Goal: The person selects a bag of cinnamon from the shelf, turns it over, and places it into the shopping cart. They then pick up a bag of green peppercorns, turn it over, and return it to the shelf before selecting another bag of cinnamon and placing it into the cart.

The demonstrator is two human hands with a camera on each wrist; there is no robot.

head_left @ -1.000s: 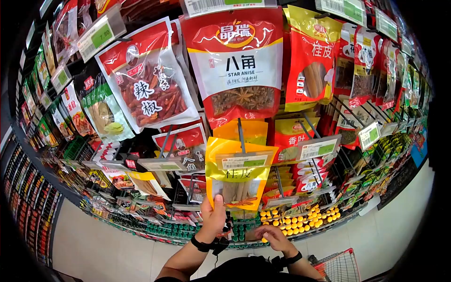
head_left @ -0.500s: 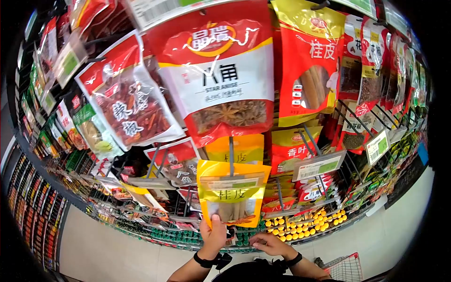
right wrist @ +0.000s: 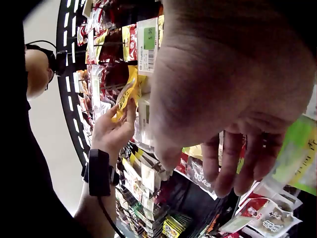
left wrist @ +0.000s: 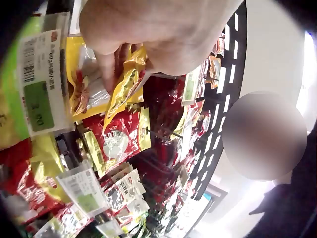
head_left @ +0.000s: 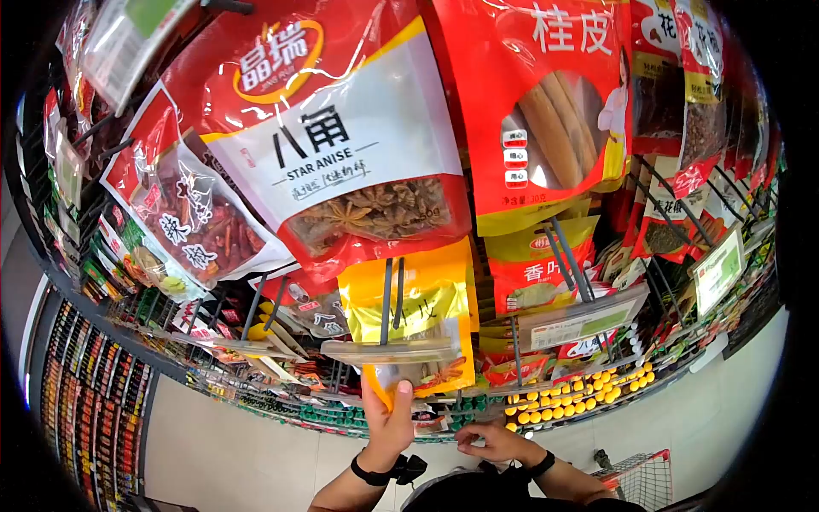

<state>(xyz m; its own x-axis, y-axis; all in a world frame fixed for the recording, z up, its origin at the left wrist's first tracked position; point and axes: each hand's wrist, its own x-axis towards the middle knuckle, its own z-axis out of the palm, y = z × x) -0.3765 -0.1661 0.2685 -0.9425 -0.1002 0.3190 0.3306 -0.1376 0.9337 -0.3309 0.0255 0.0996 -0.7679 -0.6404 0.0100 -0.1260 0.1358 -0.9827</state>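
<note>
My left hand (head_left: 391, 422) pinches the bottom edge of a yellow bag of cinnamon bark (head_left: 439, 341), thumb on its front. The bag stands upright behind a clear price-tag holder (head_left: 384, 350), whose metal prong crosses in front of it; its top tucks below a large star anise bag (head_left: 341, 171). In the left wrist view the fingers go behind the bag's bent yellow edge (left wrist: 124, 91). My right hand (head_left: 495, 444) hovers at waist height with loosely bent fingers, holding nothing; in the right wrist view its fingers (right wrist: 230, 158) hang relaxed before the shelf.
A red cinnamon bag (head_left: 554, 119) hangs to the right, above a bay leaf bag (head_left: 542, 273). Dried chili bags (head_left: 205, 213) hang at left. Metal hooks and price tags (head_left: 584, 320) jut outward. Yellow-capped jars (head_left: 589, 397) line a low shelf; a shopping cart (head_left: 644, 478) stands behind right.
My left hand has pushed the yellow bag upward, so the tag holder now crosses its lower part. The head view has come closer to the rack and tilted. The right hand stays much the same.
</note>
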